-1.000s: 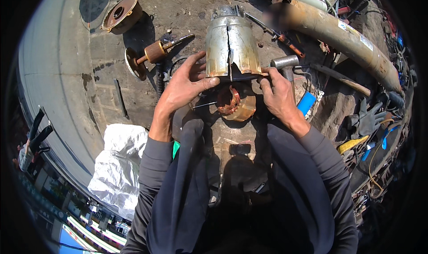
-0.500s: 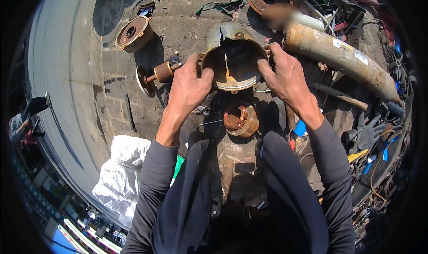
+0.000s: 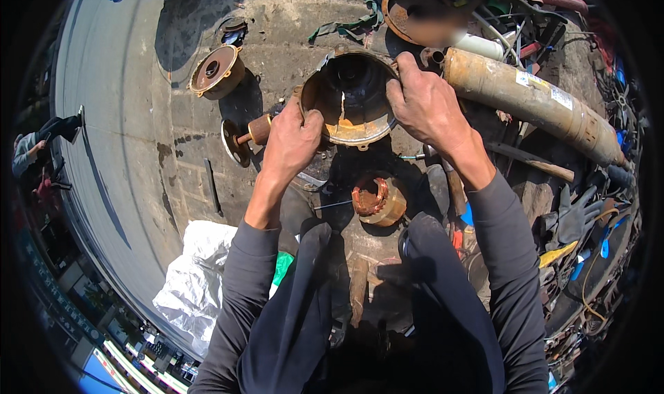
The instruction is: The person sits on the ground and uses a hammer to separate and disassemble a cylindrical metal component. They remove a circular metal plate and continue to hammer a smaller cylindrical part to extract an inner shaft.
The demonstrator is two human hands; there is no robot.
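Observation:
Between both hands I hold a round metal motor housing, its open, dark hollow facing me and rust along the lower inner wall. My left hand grips its left rim, thumb over the edge. My right hand is closed on the upper right rim. Below it, between my knees, a motor stator with copper windings rests on the ground. Beside my left hand lies a rotor on a shaft with a round disc at one end, partly hidden by that hand.
A rusty end cover stands at the upper left. A large rusty metal cylinder lies at right, near a wooden handle and grey gloves. White sheeting lies by my left arm. A person shows at far left.
The housing has tipped, so more of its deep interior shows and less of its outer top. Both hands moved with it, slightly left. The whole view has shifted a little.

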